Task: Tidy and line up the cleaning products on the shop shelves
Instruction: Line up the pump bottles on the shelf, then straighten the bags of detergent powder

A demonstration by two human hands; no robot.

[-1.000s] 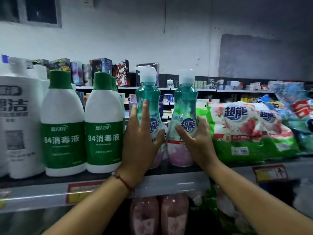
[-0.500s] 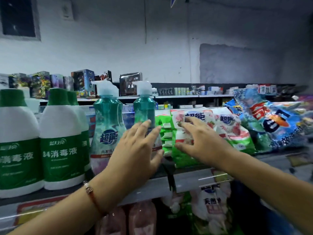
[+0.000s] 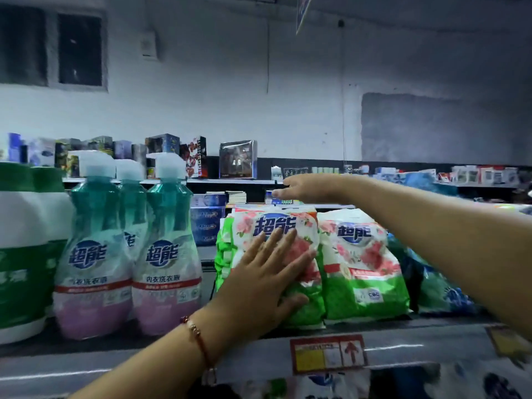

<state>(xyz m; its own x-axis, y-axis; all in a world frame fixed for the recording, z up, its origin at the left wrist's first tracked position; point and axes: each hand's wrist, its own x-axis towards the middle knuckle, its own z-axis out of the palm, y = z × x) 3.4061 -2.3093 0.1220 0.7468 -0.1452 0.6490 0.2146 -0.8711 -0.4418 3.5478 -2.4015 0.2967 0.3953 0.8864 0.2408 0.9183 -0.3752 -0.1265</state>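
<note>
Far left of the shelf [image 3: 86,367]: white jugs [image 3: 26,254] with green labels, writing too blurred to read. Next, teal pump bottles [image 3: 167,254] marked 超能, 内衣洗衣液, standing in line and now let go; both hands have moved on from them to the bags, so the bottles look done. Left hand [image 3: 267,286] open, flat against the front of the left bag [image 3: 288,223], also 超能. Right hand [image 3: 305,188] reaches over behind the bag tops, fingers loosely extended, holding nothing visible. Second bag [image 3: 362,254] touches the first. Judged: bags being squared next.
</note>
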